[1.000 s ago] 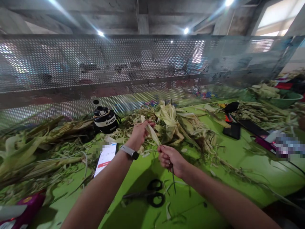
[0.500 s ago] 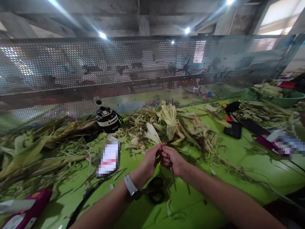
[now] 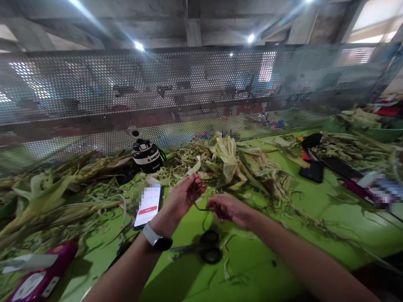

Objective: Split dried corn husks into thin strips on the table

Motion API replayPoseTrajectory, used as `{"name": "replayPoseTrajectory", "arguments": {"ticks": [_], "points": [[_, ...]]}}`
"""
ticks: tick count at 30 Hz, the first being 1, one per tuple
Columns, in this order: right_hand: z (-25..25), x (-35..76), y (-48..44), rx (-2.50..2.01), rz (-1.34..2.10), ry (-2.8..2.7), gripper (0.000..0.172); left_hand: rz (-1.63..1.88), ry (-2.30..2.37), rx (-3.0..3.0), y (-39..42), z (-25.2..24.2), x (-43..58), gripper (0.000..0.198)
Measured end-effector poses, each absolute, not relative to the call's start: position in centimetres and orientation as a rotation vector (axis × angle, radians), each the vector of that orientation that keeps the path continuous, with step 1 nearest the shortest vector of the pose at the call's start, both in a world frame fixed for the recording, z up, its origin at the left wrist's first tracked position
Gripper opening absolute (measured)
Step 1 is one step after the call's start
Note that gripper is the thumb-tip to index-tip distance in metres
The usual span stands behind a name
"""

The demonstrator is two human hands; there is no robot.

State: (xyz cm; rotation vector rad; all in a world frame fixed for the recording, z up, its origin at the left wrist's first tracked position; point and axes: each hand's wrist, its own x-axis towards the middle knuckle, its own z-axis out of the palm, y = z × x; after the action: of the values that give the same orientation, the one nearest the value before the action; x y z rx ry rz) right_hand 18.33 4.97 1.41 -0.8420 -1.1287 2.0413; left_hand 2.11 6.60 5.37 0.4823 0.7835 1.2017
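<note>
My left hand (image 3: 184, 196), a watch on its wrist, is closed with its fingertips at the base of a pale piece of corn husk (image 3: 195, 165). A little to the right, my right hand (image 3: 229, 208) pinches a thin greenish strip (image 3: 200, 208), which bends across toward the left hand; whether the left fingers touch it I cannot tell. Black-handled scissors (image 3: 210, 254) lie on the green table (image 3: 176, 277) below both hands. Just beyond the fingers rises a heap of dry corn husks (image 3: 228, 157).
A phone (image 3: 149, 207) with a lit screen lies left of my left hand. Behind it stands a black bottle (image 3: 146, 156). Purple devices (image 3: 47, 272) sit at both sides. More husks (image 3: 40, 205) cover the left, and a perforated metal screen (image 3: 189, 92) borders the back.
My hands, joined at the husk before, have moved apart. The left shifted up and left, and a thin strip now shows between them. The scissors are more exposed.
</note>
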Motion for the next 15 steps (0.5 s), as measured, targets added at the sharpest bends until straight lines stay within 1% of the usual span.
{"name": "replayPoseTrajectory", "arguments": {"ticks": [4, 7, 11, 13, 15], "points": [[2.7, 20.8, 7.0, -1.001, 1.677, -1.029, 0.021, 1.170, 0.798, 0.481, 6.2, 5.5, 0.3, 0.006], [2.9, 21.9, 8.3, -1.124, 1.401, -1.163, 0.017, 1.125, 0.823, 0.531, 5.7, 4.8, -0.2, 0.007], [2.3, 21.3, 8.7, -1.287, 0.966, -1.760, 0.008, 1.104, 0.801, 0.597, 5.5, 3.8, -0.6, 0.012], [1.9, 20.4, 8.6, -1.265, 0.660, -2.128, 0.013, 1.075, 0.771, 0.608, 5.6, 3.5, -0.9, 0.013], [1.5, 19.2, 8.4, -1.247, 0.378, -2.424, 0.024, 1.047, 0.747, 0.608, 5.8, 3.3, -1.1, 0.012]]}}
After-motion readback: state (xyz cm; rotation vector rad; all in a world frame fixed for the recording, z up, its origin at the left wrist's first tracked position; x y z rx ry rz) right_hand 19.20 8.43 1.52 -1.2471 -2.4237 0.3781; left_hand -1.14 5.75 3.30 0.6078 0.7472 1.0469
